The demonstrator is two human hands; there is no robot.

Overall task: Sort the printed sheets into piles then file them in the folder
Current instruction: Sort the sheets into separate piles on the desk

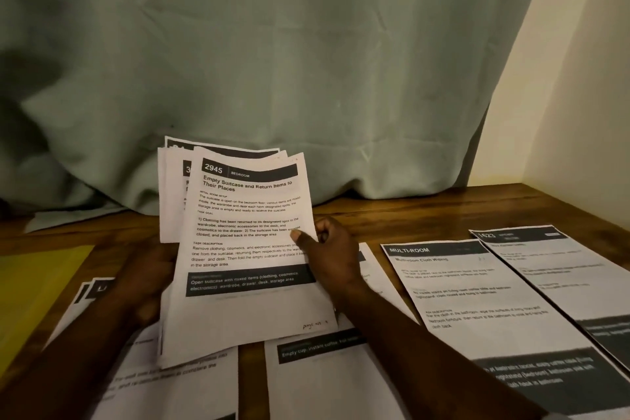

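A held stack (pixel 238 310) of printed sheets is kept tilted up off the wooden table (pixel 426 204) in the middle of the scene, fanned at its far end so that several dark headers are shown; its front sheet (pixel 249 211) is headed "2945 BEDROOM" and titled "Empty Suitcase and Return Items to Their Places". The stack's left edge is gripped by the left hand (pixel 146 280), its fingers curled, though this hand is blurred; the front sheet's right edge is pinched by the right hand (pixel 332 249), the thumb (pixel 301 239) being laid on the printed face.

A yellow-green folder (pixel 34 300) is laid flat at the left edge of the table, apart from the stack. Other sheets are spread flat: a MULTI-ROOM sheet (pixel 477 300) to the right of the right hand; a 1623 sheet (pixel 562 269) further right, overlapping its right edge; a near sheet (pixel 324 385) with an "Empty cup" band, crossed by the right forearm; a near-left sheet (pixel 163 395) partly covered by the stack; dark-headed sheets (pixel 92 293) between the folder and the left hand.

A pale green curtain (pixel 272 61) is hung behind, its hem bunched on the far table; a cream wall (pixel 579 78) is seen at the right.
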